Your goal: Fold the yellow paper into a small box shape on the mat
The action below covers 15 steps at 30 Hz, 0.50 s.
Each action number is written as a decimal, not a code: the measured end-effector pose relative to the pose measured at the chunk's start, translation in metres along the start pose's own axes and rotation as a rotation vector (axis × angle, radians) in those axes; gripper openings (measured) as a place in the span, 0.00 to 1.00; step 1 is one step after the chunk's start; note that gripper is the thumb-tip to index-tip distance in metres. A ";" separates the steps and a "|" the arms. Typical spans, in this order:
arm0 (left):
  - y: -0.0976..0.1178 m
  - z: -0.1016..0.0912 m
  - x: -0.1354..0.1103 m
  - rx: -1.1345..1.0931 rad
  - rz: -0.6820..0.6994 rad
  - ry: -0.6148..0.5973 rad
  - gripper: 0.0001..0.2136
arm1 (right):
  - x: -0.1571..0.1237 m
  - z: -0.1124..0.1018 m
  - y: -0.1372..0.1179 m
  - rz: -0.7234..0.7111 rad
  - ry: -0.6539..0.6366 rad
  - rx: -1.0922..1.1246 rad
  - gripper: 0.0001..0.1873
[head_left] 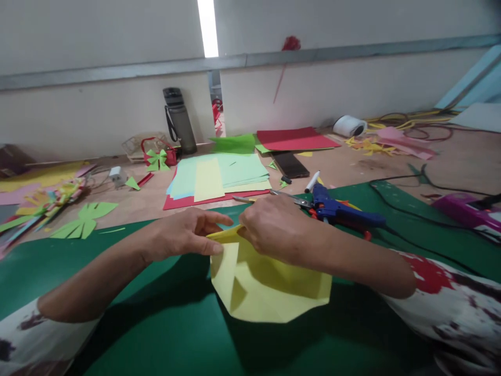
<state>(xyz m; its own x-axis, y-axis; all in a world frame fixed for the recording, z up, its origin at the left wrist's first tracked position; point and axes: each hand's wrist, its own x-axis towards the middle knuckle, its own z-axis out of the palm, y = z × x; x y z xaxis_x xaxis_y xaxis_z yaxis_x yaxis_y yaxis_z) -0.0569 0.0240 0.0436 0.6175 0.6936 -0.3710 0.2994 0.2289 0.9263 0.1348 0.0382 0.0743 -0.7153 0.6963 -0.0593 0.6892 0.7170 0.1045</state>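
Note:
A folded yellow paper piece (pixel 279 292) stands over the green mat (pixel 164 334), its creased flap turned in at the left. My left hand (pixel 188 235) pinches its upper left edge between thumb and fingers. At the top rim my right hand (pixel 274 227) is closed on the paper, fingers curled, the fingertips hidden behind the knuckles. Just beyond the right hand lie a blue glue gun (pixel 340 209) and scissors (pixel 291 198), their blades partly behind the hand.
Behind the mat rest stacked coloured paper sheets (pixel 209 177), a phone (pixel 290 164) and a white marker (pixel 312 181). A dark bottle (pixel 180 122) stands by the wall. Green paper bows (pixel 84 220) lie left. A black cord (pixel 391 196) crosses the right side near a purple device (pixel 465 213).

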 end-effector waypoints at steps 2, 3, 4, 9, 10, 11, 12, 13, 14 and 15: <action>0.001 0.000 -0.001 0.020 0.007 0.033 0.31 | 0.000 -0.003 0.000 -0.009 -0.033 0.015 0.09; 0.001 -0.001 -0.002 0.030 0.014 0.065 0.31 | -0.001 -0.004 0.000 -0.011 -0.045 0.016 0.09; 0.001 -0.003 -0.003 0.033 0.022 0.105 0.32 | -0.001 -0.005 0.001 -0.010 -0.045 0.013 0.10; -0.001 -0.008 -0.006 -0.033 0.023 0.239 0.31 | -0.002 -0.003 0.002 0.008 0.014 -0.024 0.10; 0.000 -0.005 -0.005 -0.031 0.021 0.236 0.30 | -0.001 -0.002 0.002 0.011 0.022 -0.028 0.10; 0.001 -0.002 -0.004 -0.023 0.022 0.221 0.30 | -0.001 -0.002 0.002 0.017 0.030 -0.029 0.10; 0.002 0.001 -0.003 -0.018 0.028 0.196 0.30 | -0.001 -0.002 0.003 0.024 0.034 -0.025 0.10; 0.002 0.005 -0.002 -0.017 0.034 0.165 0.30 | 0.000 -0.002 0.004 0.030 0.037 -0.017 0.10; 0.003 0.007 -0.001 -0.015 0.036 0.150 0.30 | 0.000 -0.003 0.005 0.040 0.037 -0.009 0.11; 0.003 0.009 0.001 -0.017 0.033 0.147 0.30 | 0.000 -0.004 0.006 0.052 0.034 0.002 0.11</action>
<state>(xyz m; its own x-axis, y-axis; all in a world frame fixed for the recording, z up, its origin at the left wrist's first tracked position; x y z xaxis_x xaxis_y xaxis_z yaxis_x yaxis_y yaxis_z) -0.0489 0.0189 0.0451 0.5131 0.7932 -0.3279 0.2679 0.2149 0.9392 0.1380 0.0424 0.0785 -0.6820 0.7311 -0.0203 0.7258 0.6800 0.1046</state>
